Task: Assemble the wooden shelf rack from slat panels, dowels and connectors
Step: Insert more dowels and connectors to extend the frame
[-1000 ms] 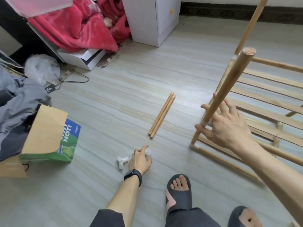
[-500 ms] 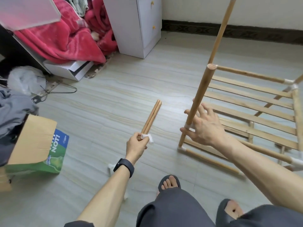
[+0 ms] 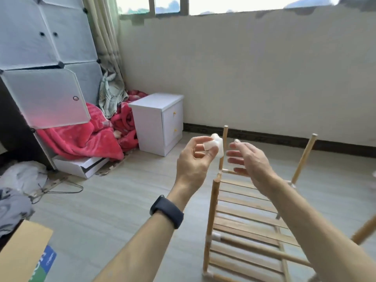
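Connector [image 3: 216, 146], one, in left hand [image 3: 195, 159]

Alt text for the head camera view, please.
The left hand pinches a white plastic connector held up before a partly built wooden shelf rack, the open right hand beside it. Behind stand a white bedside cabinet and a red blanket.
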